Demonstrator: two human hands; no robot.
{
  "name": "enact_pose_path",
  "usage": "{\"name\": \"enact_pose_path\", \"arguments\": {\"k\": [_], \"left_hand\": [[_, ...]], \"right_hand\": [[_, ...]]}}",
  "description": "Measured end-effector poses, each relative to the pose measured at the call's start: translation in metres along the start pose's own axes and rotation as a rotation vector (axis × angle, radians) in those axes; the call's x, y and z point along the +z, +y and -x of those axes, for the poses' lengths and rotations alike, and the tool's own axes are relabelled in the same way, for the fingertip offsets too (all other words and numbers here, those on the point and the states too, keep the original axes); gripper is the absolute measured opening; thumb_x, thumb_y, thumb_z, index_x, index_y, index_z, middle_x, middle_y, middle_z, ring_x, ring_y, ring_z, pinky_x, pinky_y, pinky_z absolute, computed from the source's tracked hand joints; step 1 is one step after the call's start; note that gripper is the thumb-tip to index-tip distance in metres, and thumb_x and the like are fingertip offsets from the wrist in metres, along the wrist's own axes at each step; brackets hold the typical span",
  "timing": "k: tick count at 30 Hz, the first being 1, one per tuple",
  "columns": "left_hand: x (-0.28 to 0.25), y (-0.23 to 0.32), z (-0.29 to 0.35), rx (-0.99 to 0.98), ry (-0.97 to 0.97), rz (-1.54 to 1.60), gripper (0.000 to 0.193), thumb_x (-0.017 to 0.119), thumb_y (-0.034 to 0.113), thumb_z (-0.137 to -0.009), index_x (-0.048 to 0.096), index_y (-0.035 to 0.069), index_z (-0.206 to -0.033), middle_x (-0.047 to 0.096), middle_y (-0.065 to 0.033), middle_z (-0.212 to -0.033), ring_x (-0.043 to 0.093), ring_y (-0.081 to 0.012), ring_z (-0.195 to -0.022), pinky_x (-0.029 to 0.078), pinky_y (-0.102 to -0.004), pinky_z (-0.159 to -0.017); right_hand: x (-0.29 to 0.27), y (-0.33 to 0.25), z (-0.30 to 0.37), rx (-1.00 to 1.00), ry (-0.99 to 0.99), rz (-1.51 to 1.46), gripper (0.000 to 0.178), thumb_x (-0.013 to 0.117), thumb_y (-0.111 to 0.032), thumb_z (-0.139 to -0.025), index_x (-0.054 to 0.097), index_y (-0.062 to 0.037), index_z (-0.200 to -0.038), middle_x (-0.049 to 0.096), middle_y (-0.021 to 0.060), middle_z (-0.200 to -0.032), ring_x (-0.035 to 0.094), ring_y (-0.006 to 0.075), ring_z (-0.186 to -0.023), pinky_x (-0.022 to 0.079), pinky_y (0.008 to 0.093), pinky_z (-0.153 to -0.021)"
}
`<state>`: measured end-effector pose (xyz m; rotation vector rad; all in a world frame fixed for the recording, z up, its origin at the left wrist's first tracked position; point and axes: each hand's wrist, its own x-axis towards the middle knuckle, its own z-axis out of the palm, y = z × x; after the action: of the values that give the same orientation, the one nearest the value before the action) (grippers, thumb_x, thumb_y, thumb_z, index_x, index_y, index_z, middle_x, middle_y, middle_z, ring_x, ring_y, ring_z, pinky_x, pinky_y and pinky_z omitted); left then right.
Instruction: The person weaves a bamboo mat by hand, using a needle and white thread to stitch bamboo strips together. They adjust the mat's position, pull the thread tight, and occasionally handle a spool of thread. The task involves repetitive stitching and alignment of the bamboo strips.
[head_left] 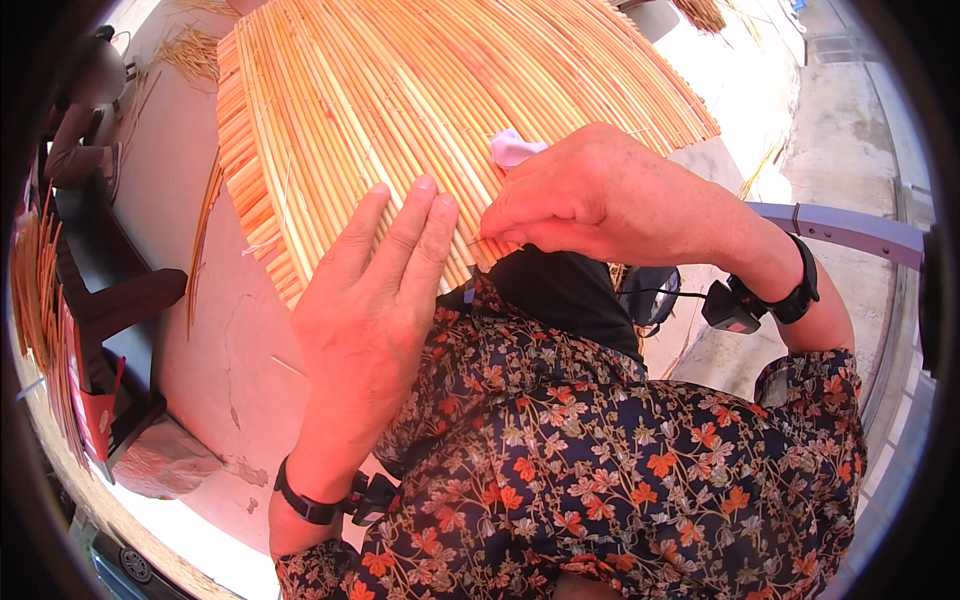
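A mat of straw-coloured reed stalks [430, 100], laid side by side and crossed by thin stitching, spreads in front of my lap. My left hand [375, 290] lies flat on its near part with the fingers stretched out. At the near edge, just right of those fingertips, my right hand [590, 200] is closed in a pinch. A thin sliver shows at its fingertips, too small to name. A pale lilac scrap, perhaps cloth, [515, 150] sticks out beside the right hand; whether it is held or worn on a finger I cannot tell.
Loose reeds [190, 52] lie on the floor beyond the mat's far left corner. A bundle of reeds [40, 280] stands at the far left near a dark bench-like frame [120, 290]. Another person [80, 140] sits at the upper left. A purple-grey bar [850, 228] reaches in from the right.
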<state>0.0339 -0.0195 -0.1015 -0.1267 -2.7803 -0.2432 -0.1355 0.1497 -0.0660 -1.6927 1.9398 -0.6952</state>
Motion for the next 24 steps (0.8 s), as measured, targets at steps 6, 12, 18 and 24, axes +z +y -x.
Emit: {"name": "enact_pose_path", "arguments": {"k": [6,12,18,24], "left_hand": [[-0.002,0.0,0.0,-0.006,-0.019,0.005,0.043,0.061,0.007,-0.079,0.069,0.009,-0.12,0.068,-0.0055,-0.124,0.065,-0.0294,-0.11,0.054,-0.0336,-0.088],[-0.001,-0.001,0.0,-0.007,-0.01,0.015,0.043,0.062,0.007,-0.077,0.069,0.009,-0.119,0.068,-0.0053,-0.123,0.065,-0.0292,-0.11,0.054,-0.0336,-0.088],[0.0,-0.001,0.0,-0.016,-0.005,0.02,0.043,0.062,0.007,-0.077,0.07,0.01,-0.119,0.068,-0.0049,-0.123,0.065,-0.0288,-0.111,0.055,-0.0334,-0.087],[-0.003,0.0,0.0,-0.015,-0.037,0.001,0.043,0.062,0.007,-0.077,0.07,0.01,-0.119,0.067,-0.0044,-0.124,0.064,-0.0283,-0.112,0.054,-0.033,-0.087]], "right_hand": [[-0.001,-0.002,-0.004,-0.026,-0.009,-0.003,0.013,0.062,-0.019,-0.087,0.065,-0.0083,-0.081,0.061,0.0168,-0.073,0.061,0.0394,-0.073,0.049,0.0466,-0.067],[-0.006,-0.006,-0.008,-0.041,-0.057,0.025,0.014,0.062,-0.017,-0.086,0.063,-0.0057,-0.078,0.061,0.0173,-0.071,0.061,0.0393,-0.071,0.049,0.0469,-0.066],[-0.013,-0.015,-0.014,0.044,-0.177,0.06,0.016,0.062,-0.015,-0.084,0.063,-0.0023,-0.074,0.06,0.0189,-0.07,0.062,0.0389,-0.07,0.049,0.0458,-0.064],[-0.024,-0.023,-0.025,-0.084,-0.207,0.141,0.01,0.063,-0.009,-0.077,0.062,0.0013,-0.076,0.057,0.0192,-0.067,0.058,0.0407,-0.068,0.046,0.0457,-0.062]]}}
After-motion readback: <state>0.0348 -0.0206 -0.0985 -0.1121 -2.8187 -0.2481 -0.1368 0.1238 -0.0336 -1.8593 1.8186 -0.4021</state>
